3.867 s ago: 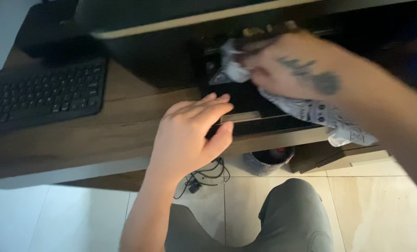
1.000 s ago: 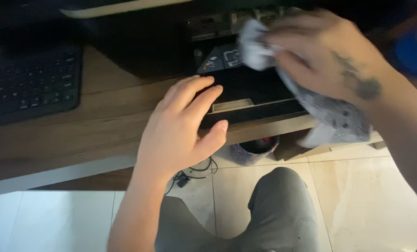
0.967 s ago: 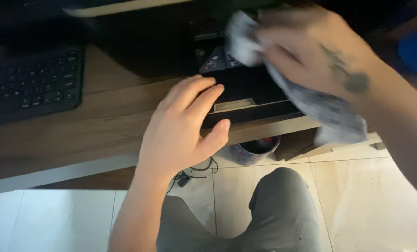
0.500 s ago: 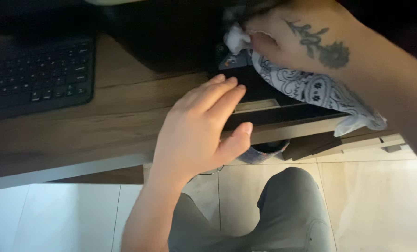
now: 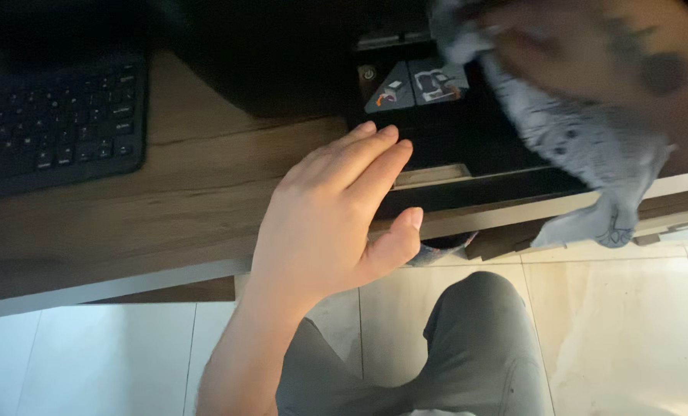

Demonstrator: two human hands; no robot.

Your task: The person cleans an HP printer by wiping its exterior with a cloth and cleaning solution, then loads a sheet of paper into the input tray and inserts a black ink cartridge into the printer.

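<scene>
Wide wood-grain desk top [image 5: 166, 208] across frame, pale tile floor [image 5: 621, 323] below w/ grey trouser leg [image 5: 475, 347] at bottom centre. Black flat keyboard [image 5: 58, 127] at upper left, well apart from both hands. Glossy black box-shaped device [image 5: 452, 146], prob. a printer, at desk's front edge right of centre, w/ small control panel w/ coloured icons [image 5: 413, 85] on top. Left hand [image 5: 336, 216] flat on desk, fingers pressed together and straight, fingertips touching device's left front corner, thumb splayed out over desk edge; nothing gripped. Right hand [image 5: 590, 54] at upper right, blurred, tattoo on back, fingers closed round bunched end of grey-white paisley-print cloth [image 5: 583, 146]. Cloth up against device's top by the hand, just right of control panel; rest draped down-right across device top, loose tail hanging past desk edge at lower right. Cloth well apart from left hand, device between. Small dark round bin [image 5: 440, 248] under desk, mostly hidden.
</scene>
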